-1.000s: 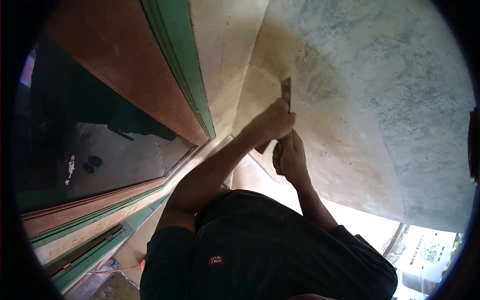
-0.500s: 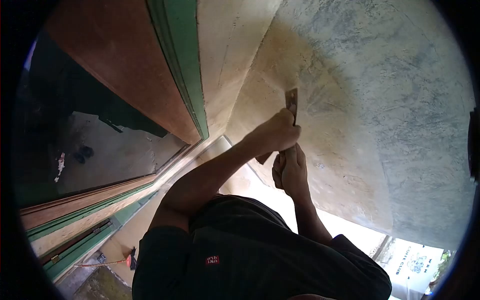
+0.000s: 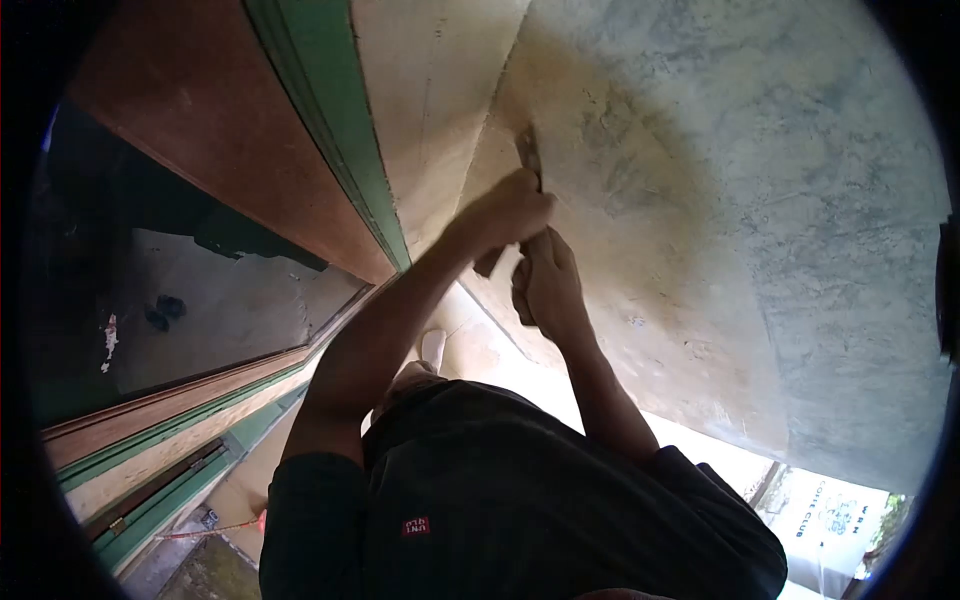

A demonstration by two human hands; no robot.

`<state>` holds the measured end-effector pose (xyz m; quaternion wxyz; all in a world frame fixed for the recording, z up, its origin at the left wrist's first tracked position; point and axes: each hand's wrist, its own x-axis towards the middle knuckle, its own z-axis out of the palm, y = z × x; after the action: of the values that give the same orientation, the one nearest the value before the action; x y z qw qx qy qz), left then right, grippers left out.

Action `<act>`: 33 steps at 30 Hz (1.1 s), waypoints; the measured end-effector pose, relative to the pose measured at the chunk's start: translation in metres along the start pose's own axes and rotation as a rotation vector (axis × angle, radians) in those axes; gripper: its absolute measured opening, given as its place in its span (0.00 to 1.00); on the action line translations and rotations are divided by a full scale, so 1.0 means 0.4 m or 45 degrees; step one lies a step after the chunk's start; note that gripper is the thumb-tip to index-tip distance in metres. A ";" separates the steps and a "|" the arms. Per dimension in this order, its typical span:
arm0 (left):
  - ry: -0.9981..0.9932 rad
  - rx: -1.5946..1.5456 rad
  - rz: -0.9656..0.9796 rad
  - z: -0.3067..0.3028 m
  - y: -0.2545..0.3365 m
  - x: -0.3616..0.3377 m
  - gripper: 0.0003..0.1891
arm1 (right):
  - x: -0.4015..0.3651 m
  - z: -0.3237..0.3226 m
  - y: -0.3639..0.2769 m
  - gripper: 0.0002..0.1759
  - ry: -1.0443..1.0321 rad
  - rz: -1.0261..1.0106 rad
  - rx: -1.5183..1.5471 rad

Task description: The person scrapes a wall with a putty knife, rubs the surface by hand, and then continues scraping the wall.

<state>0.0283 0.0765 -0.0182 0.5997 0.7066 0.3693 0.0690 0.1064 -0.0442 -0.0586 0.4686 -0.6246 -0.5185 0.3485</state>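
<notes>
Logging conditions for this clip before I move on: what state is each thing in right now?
Left hand: closed around the flat tool
Right hand: closed on the tool's lower part
Flat tool: held in both hands, blurred; wall contact unclear
Wall: patchy, tan toward the corner, grey farther right
Green-painted frame: glazed or open, can't tell
Dark shirt: worn
White printed sheet: printed side showing

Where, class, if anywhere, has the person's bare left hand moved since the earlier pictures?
Yes: the bare left hand has moved leftward, closer to the straight corner crease between the narrow cream wall and the broad, mottled grey wall.
</notes>
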 end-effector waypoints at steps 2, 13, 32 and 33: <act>0.052 0.053 -0.018 -0.050 -0.004 0.015 0.17 | 0.049 0.029 -0.104 0.20 0.022 0.533 0.377; 0.051 -0.007 0.009 0.022 0.001 0.004 0.22 | -0.014 -0.008 -0.084 0.18 0.090 0.430 0.374; 0.119 -0.019 -0.032 0.168 -0.037 0.006 0.19 | -0.100 -0.064 0.086 0.17 0.021 0.037 0.027; 0.191 -0.014 -0.036 0.170 -0.035 0.001 0.19 | -0.121 -0.077 0.093 0.17 0.020 -0.017 -0.003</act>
<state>0.0592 0.0226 -0.0492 0.5750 0.6910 0.4227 0.1152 0.1362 -0.0991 -0.0865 0.4741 -0.6244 -0.5194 0.3399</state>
